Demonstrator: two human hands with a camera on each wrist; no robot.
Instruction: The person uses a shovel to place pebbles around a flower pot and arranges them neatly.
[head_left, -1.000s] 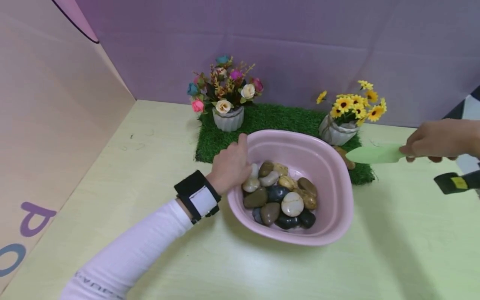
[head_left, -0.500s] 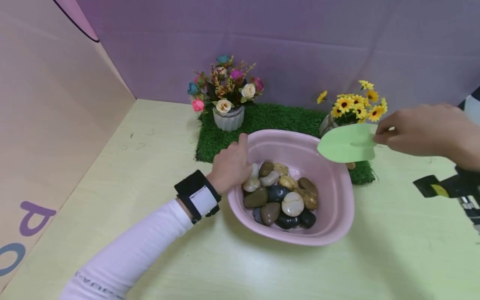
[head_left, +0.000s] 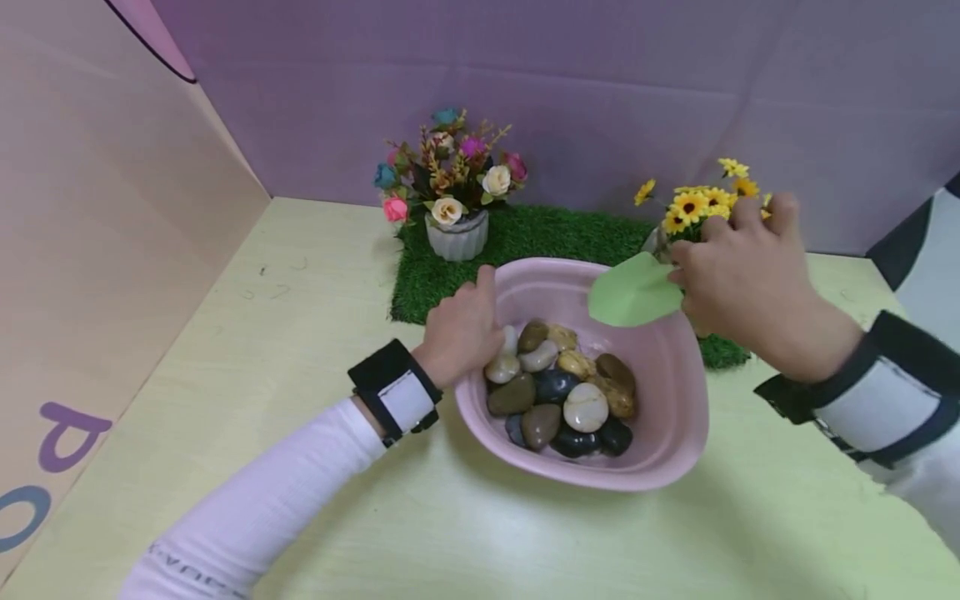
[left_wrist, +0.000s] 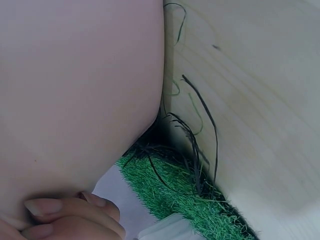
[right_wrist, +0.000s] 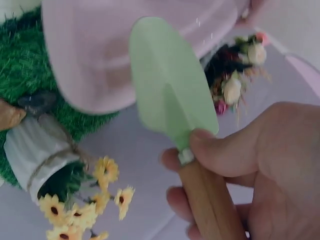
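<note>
A pink plastic basin (head_left: 667,433) stands on the table, with several smooth pebbles (head_left: 553,387) of black, brown, white and yellow gathered on its floor. My left hand (head_left: 461,333) grips the basin's left rim; in the left wrist view its curled fingers (left_wrist: 75,215) show against the pink wall. My right hand (head_left: 750,283) holds a garden trowel (head_left: 633,292) with a pale green blade and a wooden handle (right_wrist: 207,200). In the head view the blade overlaps the basin's back right rim, above the pebbles. The right wrist view shows thumb and fingers around the handle's upper end.
A mat of artificial grass (head_left: 570,233) lies behind the basin. On it stand a pot of mixed roses (head_left: 457,233) and, partly hidden by my right hand, a pot of yellow daisies (head_left: 690,208). A purple backdrop (head_left: 600,100) rises behind.
My right hand has moved left with the trowel, from beyond the mat's right end to over the basin's back right rim, turning the blade face into view. My left hand has stayed put.
</note>
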